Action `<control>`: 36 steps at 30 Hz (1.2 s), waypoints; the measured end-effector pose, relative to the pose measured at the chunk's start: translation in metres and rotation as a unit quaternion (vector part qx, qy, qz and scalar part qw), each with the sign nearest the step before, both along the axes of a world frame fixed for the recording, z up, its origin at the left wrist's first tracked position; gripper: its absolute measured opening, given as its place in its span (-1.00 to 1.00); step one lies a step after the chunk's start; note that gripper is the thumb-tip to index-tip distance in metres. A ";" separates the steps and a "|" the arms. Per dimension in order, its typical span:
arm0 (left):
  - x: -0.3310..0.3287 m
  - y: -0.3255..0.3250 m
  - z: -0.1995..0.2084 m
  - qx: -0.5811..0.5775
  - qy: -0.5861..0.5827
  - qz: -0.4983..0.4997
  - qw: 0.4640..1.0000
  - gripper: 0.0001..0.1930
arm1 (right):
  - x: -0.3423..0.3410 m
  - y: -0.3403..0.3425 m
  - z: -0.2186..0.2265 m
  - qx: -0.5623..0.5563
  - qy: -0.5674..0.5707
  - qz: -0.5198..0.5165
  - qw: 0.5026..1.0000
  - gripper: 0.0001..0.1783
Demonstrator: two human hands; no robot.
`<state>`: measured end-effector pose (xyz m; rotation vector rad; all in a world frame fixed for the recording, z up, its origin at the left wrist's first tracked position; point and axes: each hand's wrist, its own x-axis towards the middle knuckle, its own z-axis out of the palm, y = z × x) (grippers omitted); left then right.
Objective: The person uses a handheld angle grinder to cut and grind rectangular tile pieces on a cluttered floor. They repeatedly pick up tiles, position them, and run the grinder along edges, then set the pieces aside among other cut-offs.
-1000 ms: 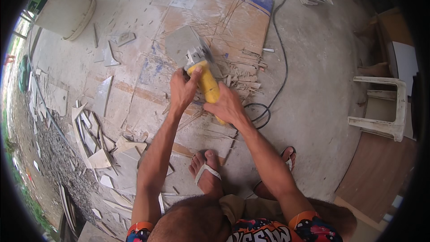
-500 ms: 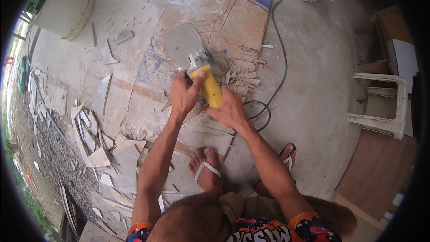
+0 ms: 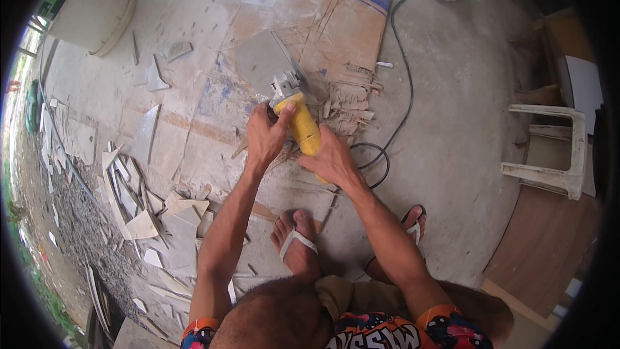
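Note:
A yellow angle grinder (image 3: 303,130) with a grey metal head is held low over the floor, its head pointing away from me. My right hand (image 3: 334,158) is wrapped round the rear of its body. My left hand (image 3: 266,134) grips the front of the body just behind the head, the thumb lying on top. Beyond the head lies a grey tile piece (image 3: 260,58) with a curved edge, and the head meets its right edge. The disc is blurred and mostly hidden by the head and guard. Beneath is a worn, dusty cardboard sheet (image 3: 355,26).
Broken tile shards (image 3: 143,223) pile up at the left. A whitish bucket (image 3: 97,16) stands at the far left. The black cord (image 3: 409,71) runs along the right and loops near my right hand. A white plastic stool (image 3: 549,171) lies at the right. My sandalled feet (image 3: 298,242) are close behind the grinder.
Almost nothing differs. The grinder and both hands keep their places, and the tile piece appears shifted very slightly up.

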<state>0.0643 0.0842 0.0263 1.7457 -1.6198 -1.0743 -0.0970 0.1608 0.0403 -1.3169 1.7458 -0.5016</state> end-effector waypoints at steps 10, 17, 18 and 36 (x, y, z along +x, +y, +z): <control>0.000 0.002 -0.003 -0.031 0.003 -0.009 0.999 -0.36 | -0.001 0.000 0.001 -0.007 0.002 0.006 1.000 -0.39; -0.001 0.001 0.000 -0.001 0.007 -0.007 1.000 -0.38 | -0.002 0.003 -0.003 -0.003 -0.004 0.005 1.000 -0.39; -0.001 0.004 0.000 -0.002 0.014 -0.007 1.000 -0.38 | -0.003 0.005 -0.002 0.000 -0.005 0.005 1.000 -0.39; 0.041 -0.085 0.016 -0.145 -0.354 -0.339 0.859 -0.03 | -0.052 0.008 0.022 -0.106 -0.010 -0.139 0.984 -0.44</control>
